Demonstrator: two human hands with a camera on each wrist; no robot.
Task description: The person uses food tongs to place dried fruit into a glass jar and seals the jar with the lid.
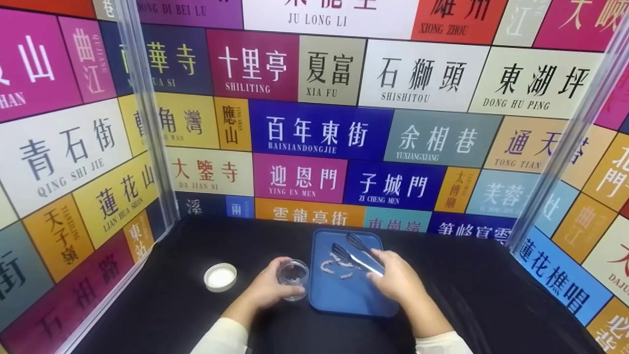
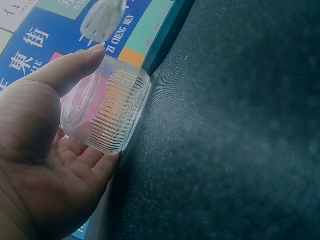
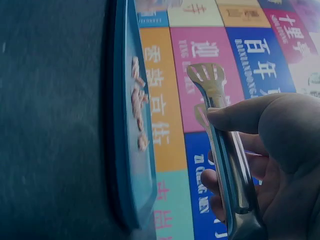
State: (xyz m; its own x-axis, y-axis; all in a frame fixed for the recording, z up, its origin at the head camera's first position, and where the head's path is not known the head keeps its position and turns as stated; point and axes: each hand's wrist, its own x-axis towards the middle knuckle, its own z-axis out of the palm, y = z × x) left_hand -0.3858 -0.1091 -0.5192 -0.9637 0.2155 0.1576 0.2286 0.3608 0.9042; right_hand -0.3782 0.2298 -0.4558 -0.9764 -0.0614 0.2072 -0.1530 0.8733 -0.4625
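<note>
My left hand [image 1: 263, 289] grips a clear glass jar [image 1: 293, 279] beside the left edge of a blue tray [image 1: 346, 300]. Ribbed sides show on the jar [image 2: 112, 107] in the left wrist view, with the thumb on one side and fingers on the other. Above the tray's right part, my right hand [image 1: 400, 278] holds metal tongs [image 3: 231, 170] with slotted heads, their two arms spread apart and nothing between them. Several small, pale, curled pieces [image 1: 328, 268] lie on the tray beneath the tongs' heads.
A round white lid [image 1: 220, 278] lies on the black tablecloth [image 1: 182, 314], left of my left hand. Behind the table stands a wall of coloured panels [image 1: 319, 130] with printed characters. Upright clear posts [image 1: 147, 118] rise at the two back corners.
</note>
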